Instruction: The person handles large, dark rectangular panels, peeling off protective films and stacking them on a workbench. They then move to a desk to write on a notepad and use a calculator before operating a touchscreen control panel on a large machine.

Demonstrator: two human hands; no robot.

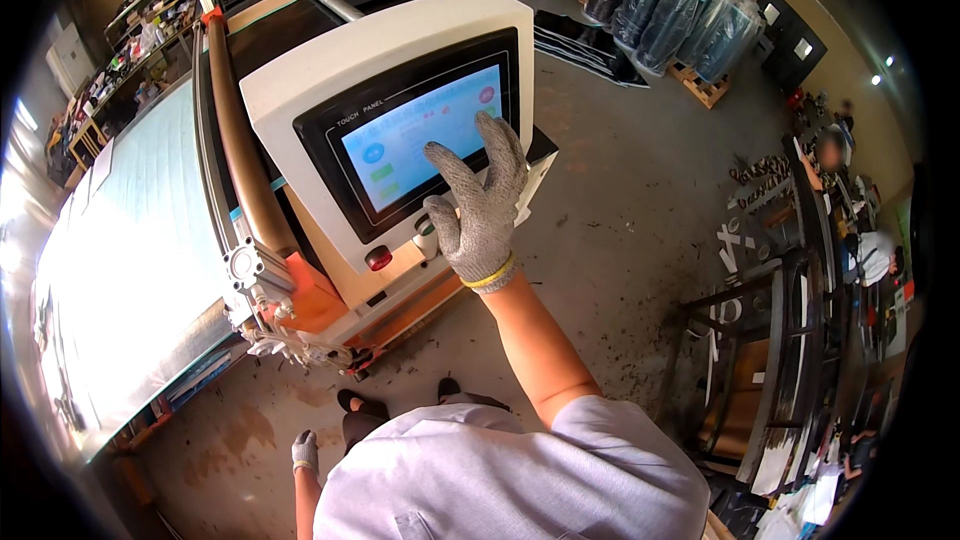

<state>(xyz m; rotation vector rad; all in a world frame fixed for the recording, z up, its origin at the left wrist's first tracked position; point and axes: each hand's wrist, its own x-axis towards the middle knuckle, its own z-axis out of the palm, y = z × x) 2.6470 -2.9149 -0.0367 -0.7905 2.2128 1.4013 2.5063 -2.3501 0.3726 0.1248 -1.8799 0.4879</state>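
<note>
My right hand point(478, 190), in a grey knit glove with a yellow cuff band, reaches over a touch screen point(420, 140). Its fingers are spread, and one fingertip is at the right part of the lit blue display; I cannot tell whether it touches. The screen sits in a black frame within a white control box point(290, 90). Below it are a red button point(378, 258) and a green button point(425, 225), the latter partly behind my thumb. Down at my left side hangs my left hand point(305, 450), gloved too, its fingers loosely extended with nothing seen in them.
Left of the box runs a machine with a long brown roller point(240, 140) and a bright, glass-like table point(130, 260). Wrapped rolls point(670, 15) stand on pallets at the far right. A dark metal rack point(740, 340) is on the right, with people beyond it. Cluttered shelves point(140, 40) line the far left.
</note>
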